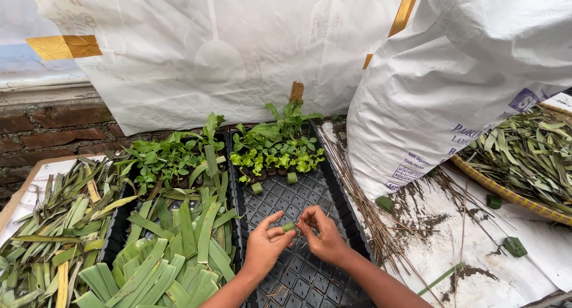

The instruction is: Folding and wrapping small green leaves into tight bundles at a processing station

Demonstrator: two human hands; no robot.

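Two bare forearms rise from the bottom edge of the frame, and the left hand (264,246) and right hand (322,236) meet just below centre, fingertips of both pinching a small rolled green leaf cup (288,227), apparently so that the coil keeps its shape. Beneath them sits a black plastic seedling tray (310,272), its square cells mostly bare, while its far rows, toward the middle of the frame, hold bright leafy seedlings (277,153), two more leaf cups standing just in front of them. At lower left, broad cut leaf strips (161,272), smooth and flat, lie heaped within easy reach over a second tray; drier, yellowing strips spread farther left. Right of the tray, thin brown sticks (363,212) lie in a loose line on a soil-smeared white sheet. A bulging woven white sack (453,87) fills the upper right, beside a shallow woven basket (506,192) of narrow leaves.
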